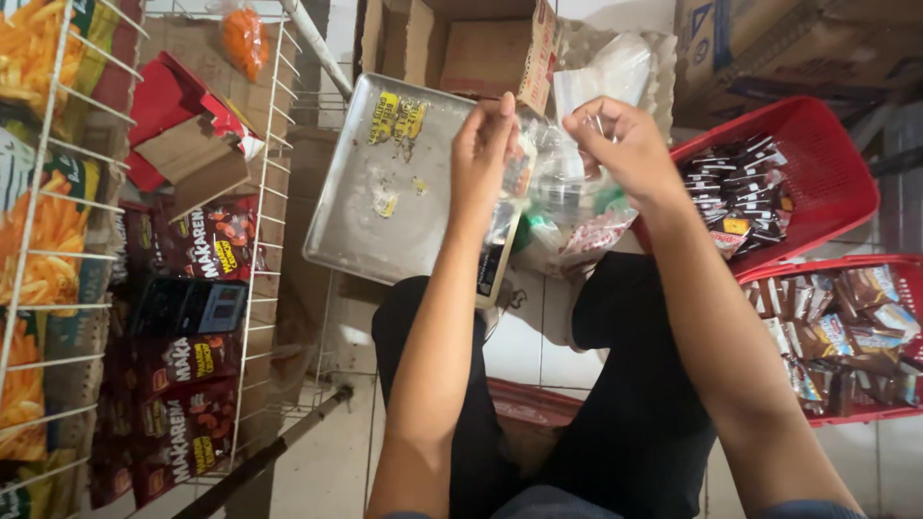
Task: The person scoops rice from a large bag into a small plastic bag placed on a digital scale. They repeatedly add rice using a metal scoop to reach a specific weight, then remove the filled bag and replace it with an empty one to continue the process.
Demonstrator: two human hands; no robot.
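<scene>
Far left of the left hand (484,154): a white wire rack (255,288) stuffed with orange and yellow chip bags (38,250) and dark red snack packs (192,404). Just left of that hand: a metal tray (375,183) tilted on edge, with torn yellow sticker scraps near its top.

Left hand closed, pinching 1 edge of a clear plastic bag (553,168). Right hand (625,144) closed too, pinching the bag's other edge with thumb and fingers. Bag held up between both hands, above the lap, with small red-and-white and green sweets (591,231) hanging in its lower part.

Behind the hands: an open brown cardboard box (471,48). Right of the right hand: 2 red plastic baskets (827,144), the upper 1 with black-and-white sachets (735,192), the lower 1 with brown and silver wrappers (846,327).

Likely trouble, judged from the grip:
- Thin film pulled from both sides could tear and spill sweets onto the tiled floor (519,346).
- Loose pinch on either edge could let the bag sag and tip out.
- Tray leaning close by the left elbow could get knocked and slide.
</scene>
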